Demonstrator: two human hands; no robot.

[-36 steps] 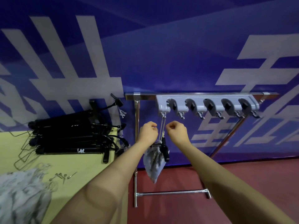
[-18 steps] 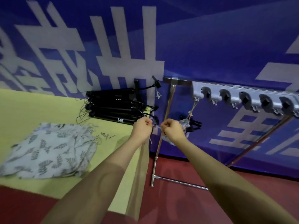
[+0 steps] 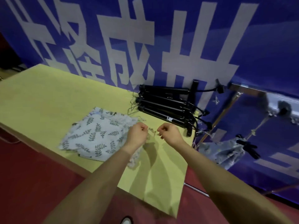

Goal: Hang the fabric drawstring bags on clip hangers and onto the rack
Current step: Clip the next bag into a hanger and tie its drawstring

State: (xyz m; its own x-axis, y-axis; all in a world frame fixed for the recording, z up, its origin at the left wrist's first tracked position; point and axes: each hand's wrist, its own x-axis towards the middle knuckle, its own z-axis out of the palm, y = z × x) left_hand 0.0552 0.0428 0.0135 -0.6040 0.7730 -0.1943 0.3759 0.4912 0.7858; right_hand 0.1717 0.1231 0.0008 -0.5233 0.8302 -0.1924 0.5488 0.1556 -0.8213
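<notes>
Drawstring bags (image 3: 95,135) in pale leaf-print fabric lie in a loose heap on the yellow table (image 3: 48,94), just left of the left hand (image 3: 136,135), within easy reach, which suits picking up one at a time. One more hung bag (image 3: 226,151) dangles from a black clip hanger (image 3: 247,147) on the rack (image 3: 265,101), well off to the right of the right hand (image 3: 169,134), so at least one piece looks finished while the heap is still to do. Beyond both hands, against the blue banner (image 3: 210,38), a stack of black clip hangers (image 3: 163,105) waits with its wire hooks pointing left, near enough to be taken without stepping away. Both hands hover over the table edge, side by side but apart, each with its fingers curled inward; whether they pinch something thin is too blurred to say, so I cannot tell what, if anything, they grip. Between them on the table lie a few small metal clips or pins (image 3: 152,132), too small to name more closely. My guess is that the next move is to lift a bag from the heap and bring a hanger to it; limp cloth will sag and may slip a clip unless its top hem is gathered flat.
</notes>
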